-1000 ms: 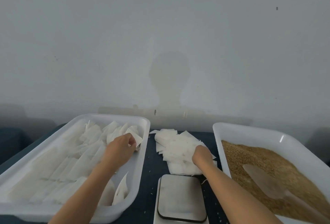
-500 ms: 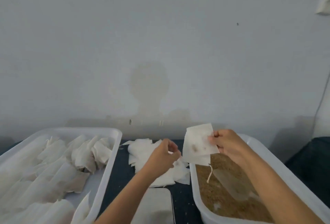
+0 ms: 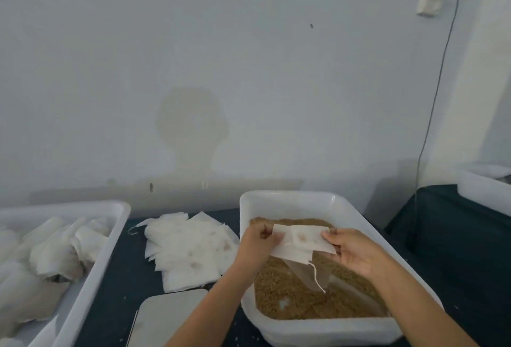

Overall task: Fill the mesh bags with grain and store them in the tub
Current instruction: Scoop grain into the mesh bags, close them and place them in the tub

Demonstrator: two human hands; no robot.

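Mesh bag point(image 3: 300, 242) held flat over grain tub point(image 3: 345, 208) | left hand point(image 3: 258, 245) pinches its left edge | right hand point(image 3: 356, 252) pinches its right edge | drawstring point(image 3: 316, 277) dangles | spare bags point(image 3: 190, 247) on bench.

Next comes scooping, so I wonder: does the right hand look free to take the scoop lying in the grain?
Probably not yet: the right hand pinches the mesh bag, which hangs directly above the scoop in the grain tub.
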